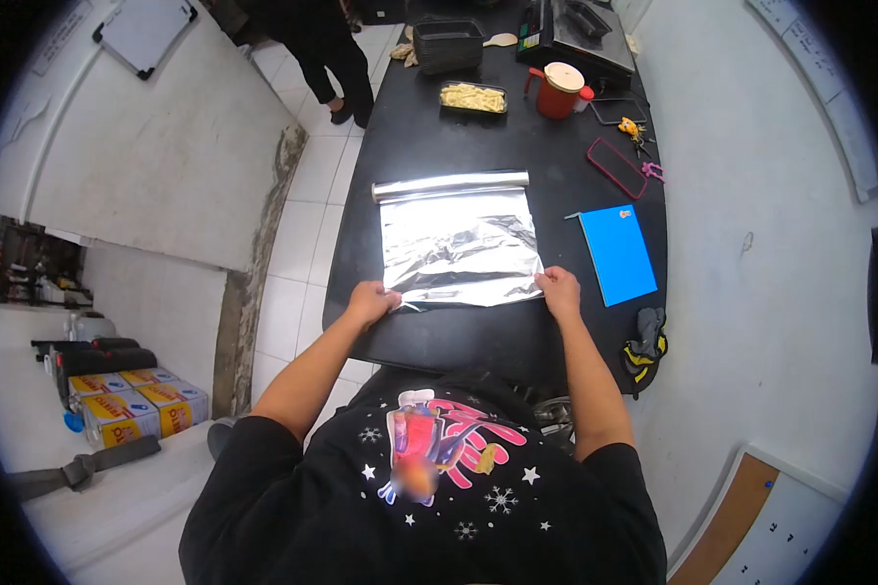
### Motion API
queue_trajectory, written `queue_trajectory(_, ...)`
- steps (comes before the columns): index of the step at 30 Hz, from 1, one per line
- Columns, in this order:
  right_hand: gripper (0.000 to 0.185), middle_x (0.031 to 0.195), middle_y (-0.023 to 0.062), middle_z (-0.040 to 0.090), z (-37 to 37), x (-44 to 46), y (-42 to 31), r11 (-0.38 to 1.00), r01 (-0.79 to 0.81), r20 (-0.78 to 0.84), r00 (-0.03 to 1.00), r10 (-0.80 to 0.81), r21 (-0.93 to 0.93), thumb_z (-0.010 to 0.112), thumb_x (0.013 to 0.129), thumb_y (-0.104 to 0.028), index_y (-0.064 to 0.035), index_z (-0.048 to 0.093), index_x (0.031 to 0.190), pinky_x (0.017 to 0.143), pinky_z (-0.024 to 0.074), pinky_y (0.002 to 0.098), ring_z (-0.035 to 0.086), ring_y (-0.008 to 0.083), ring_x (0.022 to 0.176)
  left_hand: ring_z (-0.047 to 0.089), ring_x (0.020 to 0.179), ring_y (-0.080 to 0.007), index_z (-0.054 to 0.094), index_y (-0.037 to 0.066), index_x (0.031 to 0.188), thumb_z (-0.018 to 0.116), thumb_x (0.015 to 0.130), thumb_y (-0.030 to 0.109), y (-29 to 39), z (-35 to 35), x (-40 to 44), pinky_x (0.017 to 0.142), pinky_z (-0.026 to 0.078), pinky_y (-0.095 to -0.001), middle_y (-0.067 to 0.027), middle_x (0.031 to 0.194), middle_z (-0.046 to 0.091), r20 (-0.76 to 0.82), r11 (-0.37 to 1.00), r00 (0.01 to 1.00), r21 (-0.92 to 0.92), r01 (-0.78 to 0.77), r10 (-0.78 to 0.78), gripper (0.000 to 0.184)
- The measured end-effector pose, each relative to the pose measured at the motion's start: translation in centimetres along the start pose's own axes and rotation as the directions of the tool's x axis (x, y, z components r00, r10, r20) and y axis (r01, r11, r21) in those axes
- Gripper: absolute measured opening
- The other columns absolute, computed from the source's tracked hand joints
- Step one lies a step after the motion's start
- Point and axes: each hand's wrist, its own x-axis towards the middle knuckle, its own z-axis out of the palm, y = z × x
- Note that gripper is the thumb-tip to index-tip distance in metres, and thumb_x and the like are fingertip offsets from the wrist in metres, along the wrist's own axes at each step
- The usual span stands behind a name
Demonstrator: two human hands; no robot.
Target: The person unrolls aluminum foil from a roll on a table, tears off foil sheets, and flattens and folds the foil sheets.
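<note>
A sheet of aluminium foil (458, 244) lies partly unrolled on the black table, its surface wrinkled and shiny. The foil roll (449, 185) rests along its far edge. My left hand (372, 304) pinches the near left corner, where a small torn strip sticks out. At the near right corner, my right hand (559, 291) has its fingers closed on the same sheet. Further up the table stands a black tray of pale cut strips (473, 97), which look like potato fries; neither hand touches it.
To the right lie a blue notebook (618, 253), a dark pink frame (617, 168) and grey-yellow gloves (644, 351). A red jug (559, 93), stacked black trays (448, 47) and a scale (578, 44) occupy the far end. Another person (327, 58) stands beyond the table's left side.
</note>
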Motion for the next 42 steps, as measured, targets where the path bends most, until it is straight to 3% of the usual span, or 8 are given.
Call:
queue_trajectory(2, 0.025, 0.068, 0.0092, 0.066, 0.4, 0.2, 0.4, 0.998, 0.019, -0.034, 0.999, -0.021, -0.052, 0.071, 0.076, -0.024, -0.0009, 0.068, 0.084, 0.063, 0.047, 0.0307, 0.062, 0.0176, 0.063, 0.051, 0.049, -0.0079, 0.067, 0.005, 0.08, 0.071, 0.079, 0.024, 0.4, -0.3, -0.5, 0.045, 0.039, -0.024, -0.0025, 0.068, 0.063, 0.106, 0.984, 0.983, -0.081, 0.157, -0.149, 0.02)
queue_trajectory(7, 0.023, 0.069, 0.0063, 0.065, 1.0, 0.8, 1.2, 0.994, 0.075, -0.027, 0.997, -0.077, -0.076, 0.071, 0.076, -0.023, -0.0015, 0.067, 0.083, 0.058, 0.0451, 0.0288, 0.06, 0.0151, 0.062, 0.046, 0.041, -0.008, 0.062, 0.005, 0.083, 0.064, 0.086, 0.025, 0.8, -0.1, -1.9, 0.035, 0.033, -0.0252, -0.0012, 0.062, 0.055, 0.127, 0.95, 0.976, -0.24, 0.201, -0.174, 0.021)
queue_trajectory(10, 0.021, 0.076, 0.0064, 0.067, -1.1, 0.4, 0.4, 0.922, -0.167, 0.282, 0.957, 0.066, 0.351, 0.072, 0.076, -0.017, -0.0008, 0.066, 0.088, 0.06, 0.0457, 0.0274, 0.061, 0.0135, 0.067, 0.048, 0.041, -0.0082, 0.059, 0.004, 0.088, 0.06, 0.09, 0.027, 0.7, -0.1, -2.2, 0.034, 0.034, -0.0242, -0.0011, 0.062, 0.053, 0.114, 0.929, 0.982, -0.324, 0.18, -0.151, 0.023)
queue_trajectory(13, 0.017, 0.077, 0.0011, 0.064, -2.3, -0.3, -0.1, 0.92, -0.183, 0.404, 0.914, 0.03, 0.346, 0.071, 0.077, -0.013, -0.0032, 0.065, 0.089, 0.056, 0.0422, 0.0232, 0.055, 0.0076, 0.064, 0.051, 0.042, -0.0086, 0.058, 0.004, 0.091, 0.059, 0.091, 0.028, 1.3, -0.1, -2.2, 0.034, 0.036, -0.0228, -0.0014, 0.065, 0.053, 0.086, 0.908, 0.984, -0.38, 0.176, -0.155, 0.024)
queue_trajectory(19, 0.018, 0.065, -0.0045, 0.055, -0.1, 0.7, 1.1, 0.886, -0.194, 0.315, 0.947, 0.058, 0.421, 0.071, 0.077, -0.013, -0.0077, 0.063, 0.092, 0.046, 0.0334, 0.018, 0.046, 0.0032, 0.054, 0.057, 0.046, -0.011, 0.058, 0.002, 0.099, 0.06, 0.09, 0.025, 2.2, -0.5, -3.1, 0.036, 0.041, -0.0214, -0.0049, 0.075, 0.06, 0.148, 0.875, 0.985, -0.46, 0.153, -0.094, 0.024)
queue_trajectory(23, 0.015, 0.067, -0.0033, 0.058, -1.9, -1.1, -2.1, 0.892, -0.237, 0.398, 0.915, 0.071, 0.385, 0.07, 0.077, -0.013, -0.0082, 0.062, 0.088, 0.046, 0.0343, 0.0183, 0.049, 0.0038, 0.053, 0.061, 0.05, -0.013, 0.058, 0.001, 0.106, 0.061, 0.089, 0.021, 0.6, -0.7, -2.8, 0.039, 0.045, -0.0205, -0.0075, 0.083, 0.063, 0.205, 0.88, 0.97, -0.427, 0.207, -0.129, 0.026)
queue_trajectory(28, 0.017, 0.069, 0.0001, 0.061, -1.7, -1.8, -0.7, 0.915, -0.255, 0.454, 0.886, 0.091, 0.314, 0.072, 0.076, -0.011, -0.0043, 0.064, 0.09, 0.044, 0.0366, 0.0209, 0.049, 0.006, 0.05, 0.061, 0.049, -0.0142, 0.059, 0.001, 0.099, 0.061, 0.089, 0.022, 1.6, -0.5, -3.5, 0.038, 0.045, -0.0215, -0.0069, 0.077, 0.062, 0.106, 0.847, 0.987, -0.507, 0.157, -0.12, 0.023)
queue_trajectory(42, 0.021, 0.058, 0.0024, 0.057, 1.4, -2.3, 0.0, 0.938, -0.209, 0.055, 0.978, 0.201, 0.275, 0.07, 0.079, -0.019, -0.0014, 0.063, 0.07, 0.038, 0.0364, 0.0249, 0.047, 0.0085, 0.042, 0.048, 0.036, -0.0123, 0.06, 0.002, 0.073, 0.064, 0.085, 0.024, 0.9, 0.8, -2.2, 0.032, 0.039, -0.0272, -0.0036, 0.054, 0.052, -0.086, 0.909, 0.963, -0.36, 0.209, -0.255, 0.026)
